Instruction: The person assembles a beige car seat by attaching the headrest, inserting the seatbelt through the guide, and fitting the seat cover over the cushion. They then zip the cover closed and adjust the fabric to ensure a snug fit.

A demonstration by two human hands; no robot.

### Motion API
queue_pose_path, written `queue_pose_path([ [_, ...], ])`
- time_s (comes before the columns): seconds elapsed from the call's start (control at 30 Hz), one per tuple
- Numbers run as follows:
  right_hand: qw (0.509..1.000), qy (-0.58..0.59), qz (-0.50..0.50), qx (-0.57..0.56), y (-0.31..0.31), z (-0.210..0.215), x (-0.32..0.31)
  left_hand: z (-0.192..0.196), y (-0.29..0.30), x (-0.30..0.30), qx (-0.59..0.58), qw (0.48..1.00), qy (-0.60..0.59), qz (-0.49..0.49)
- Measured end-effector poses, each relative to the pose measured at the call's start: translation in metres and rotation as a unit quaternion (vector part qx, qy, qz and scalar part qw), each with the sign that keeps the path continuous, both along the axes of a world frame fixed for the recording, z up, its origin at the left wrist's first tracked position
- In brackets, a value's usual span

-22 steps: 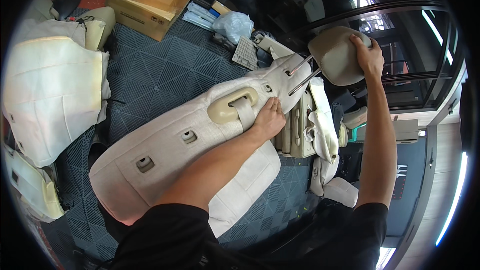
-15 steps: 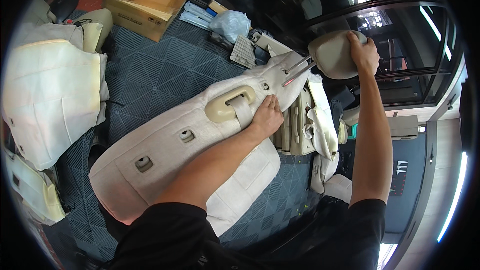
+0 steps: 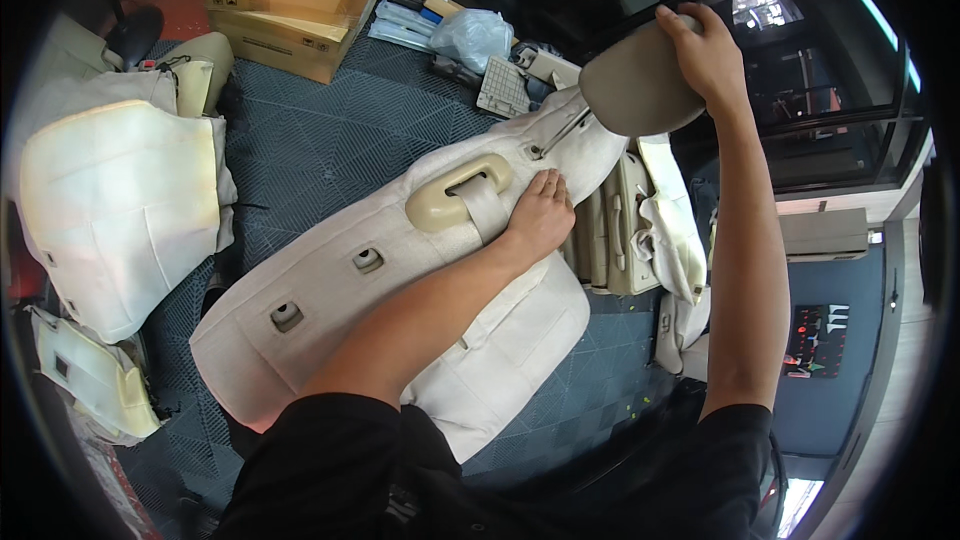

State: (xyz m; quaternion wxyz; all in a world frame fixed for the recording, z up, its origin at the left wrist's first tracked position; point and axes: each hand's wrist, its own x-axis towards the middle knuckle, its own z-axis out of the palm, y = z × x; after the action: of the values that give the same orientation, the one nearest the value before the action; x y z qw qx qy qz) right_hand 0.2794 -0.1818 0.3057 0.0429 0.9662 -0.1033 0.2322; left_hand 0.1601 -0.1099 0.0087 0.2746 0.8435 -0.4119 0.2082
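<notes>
A headrest (image 3: 638,80), grey-beige with metal posts (image 3: 566,134), is gripped at its upper right by my right hand (image 3: 708,58). The posts point down and left, their tips at a hole near the far end of a beige car seat backrest (image 3: 330,275). How deep they sit in it I cannot tell. My left hand (image 3: 543,212) lies flat on the backrest just below that hole, fingers stretched out. Beside it, a light strap runs through a cream plastic belt guide (image 3: 440,202). Two more square holes (image 3: 368,260) show toward the near left end.
Pale foam seat parts (image 3: 125,210) stand at the left. Cardboard boxes (image 3: 285,25) are at the back, next to a plastic bag (image 3: 472,38) and a keyboard (image 3: 503,88). More beige seat parts (image 3: 625,230) stand right of the backrest. Dark glass panels rise at the far right.
My right hand has brought the headrest left and tilted it, so its post tips now meet the hole. My left hand stays on the backrest, slightly shifted. The view has turned a little.
</notes>
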Motion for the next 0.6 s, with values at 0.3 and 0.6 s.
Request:
queue_pose_path([
  [0.3, 0.999, -0.034, 0.025, -0.025, -0.002, -0.022, 0.005, 0.012, 0.009, 0.001, 0.066, 0.997, 0.032, -0.019],
  [0.6, 0.997, -0.018, 0.040, -0.058, 0.038, -0.017, -0.036, 0.061, 0.058, 0.037, 0.121, 0.947, 0.228, -0.189],
])
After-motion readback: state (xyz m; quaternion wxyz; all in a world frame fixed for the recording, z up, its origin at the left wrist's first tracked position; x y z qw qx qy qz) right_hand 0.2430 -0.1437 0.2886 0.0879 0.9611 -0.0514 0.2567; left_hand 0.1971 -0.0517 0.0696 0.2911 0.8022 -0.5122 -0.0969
